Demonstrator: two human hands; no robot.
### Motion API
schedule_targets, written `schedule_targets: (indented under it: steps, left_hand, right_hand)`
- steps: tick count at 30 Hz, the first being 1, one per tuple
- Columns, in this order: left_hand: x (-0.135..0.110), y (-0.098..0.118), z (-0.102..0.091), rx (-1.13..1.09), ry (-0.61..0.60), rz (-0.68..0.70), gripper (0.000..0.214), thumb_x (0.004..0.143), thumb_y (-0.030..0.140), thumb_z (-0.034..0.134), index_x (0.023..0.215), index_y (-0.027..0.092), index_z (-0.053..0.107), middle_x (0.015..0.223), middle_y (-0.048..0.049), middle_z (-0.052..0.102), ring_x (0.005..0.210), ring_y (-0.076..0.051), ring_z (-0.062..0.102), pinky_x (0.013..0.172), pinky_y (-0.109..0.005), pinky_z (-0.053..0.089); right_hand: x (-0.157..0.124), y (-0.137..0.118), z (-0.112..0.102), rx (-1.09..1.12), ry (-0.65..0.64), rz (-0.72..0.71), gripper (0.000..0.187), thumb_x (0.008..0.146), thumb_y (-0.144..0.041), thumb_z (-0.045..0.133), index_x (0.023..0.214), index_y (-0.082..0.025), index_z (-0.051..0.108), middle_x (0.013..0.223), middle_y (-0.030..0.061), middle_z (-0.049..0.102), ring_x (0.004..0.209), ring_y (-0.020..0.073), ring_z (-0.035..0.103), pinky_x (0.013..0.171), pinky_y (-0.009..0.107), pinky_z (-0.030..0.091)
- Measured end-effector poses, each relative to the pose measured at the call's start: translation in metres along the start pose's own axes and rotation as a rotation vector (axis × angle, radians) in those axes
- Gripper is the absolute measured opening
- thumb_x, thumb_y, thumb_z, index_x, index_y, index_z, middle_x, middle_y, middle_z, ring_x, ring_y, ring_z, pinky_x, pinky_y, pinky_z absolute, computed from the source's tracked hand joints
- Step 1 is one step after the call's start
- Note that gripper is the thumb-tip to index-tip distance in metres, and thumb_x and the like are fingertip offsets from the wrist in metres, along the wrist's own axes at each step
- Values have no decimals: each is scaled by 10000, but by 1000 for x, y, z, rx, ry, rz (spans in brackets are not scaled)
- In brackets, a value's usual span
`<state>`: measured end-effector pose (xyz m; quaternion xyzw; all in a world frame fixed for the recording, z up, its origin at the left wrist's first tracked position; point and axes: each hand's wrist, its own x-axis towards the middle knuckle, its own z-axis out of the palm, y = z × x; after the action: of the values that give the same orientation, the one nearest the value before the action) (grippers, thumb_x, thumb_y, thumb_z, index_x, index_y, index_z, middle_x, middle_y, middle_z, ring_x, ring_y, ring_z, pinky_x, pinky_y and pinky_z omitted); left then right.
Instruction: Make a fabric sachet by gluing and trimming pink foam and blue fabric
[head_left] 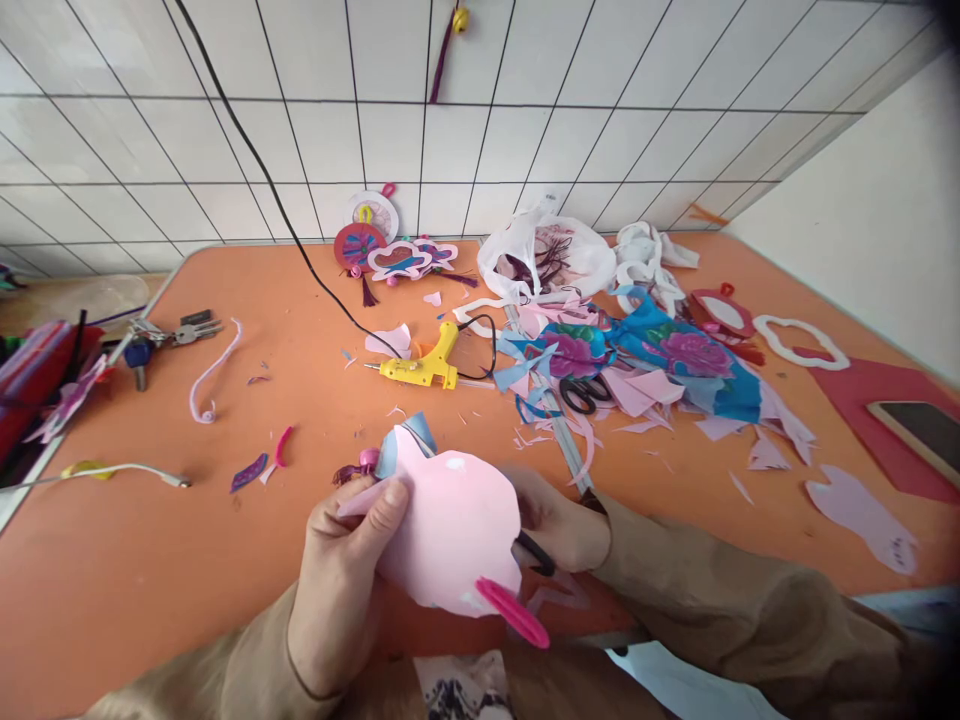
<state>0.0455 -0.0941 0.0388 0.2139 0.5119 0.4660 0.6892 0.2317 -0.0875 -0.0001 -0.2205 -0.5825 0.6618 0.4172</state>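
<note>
My left hand (349,560) pinches a pink foam sheet (450,520) between thumb and fingers, near its left edge. The sheet has a rounded, wavy outline, and a pink pipe-cleaner loop (514,612) sticks out at its lower right. Behind the sheet show a scrap of blue fabric (421,432) and a pink bead (369,458) with a dark red tassel. Partly hidden by the sheet's right edge, my right hand (562,525) is closed on scissors, of which only a black handle (535,553) shows; the blades are out of sight.
A yellow glue gun (424,362) lies mid-table, its black cord rising to the upper left. Blue floral fabric (667,350), pink scraps and black-handled scissors (585,395) lie to the right. Finished ornaments (360,247) and a white plastic bag (551,250) sit by the wall. Keys (187,332) lie left, a phone (922,430) right.
</note>
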Motion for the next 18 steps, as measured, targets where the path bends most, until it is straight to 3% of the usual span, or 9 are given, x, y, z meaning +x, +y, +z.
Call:
schedule_targets:
  steps: [9,18]
  left_hand:
    - [1,-3,-3,-45,-17,-17,339,606,381,855,576,133,625,558,39,388,558,-81,330,500,-199,319]
    - [0,-3,-3,-39,-18,-32,364,610,390,851,557,135,596,550,41,389,546,-80,331,495,-203,311]
  right_hand:
    - [-4,4,1,17,24,25,310,781,-388,713,962,-140,677,815,32,611,731,140,516,671,245,439]
    - [-4,8,3,30,26,43,307,742,-409,727,939,-175,695,811,32,619,700,153,512,659,265,450]
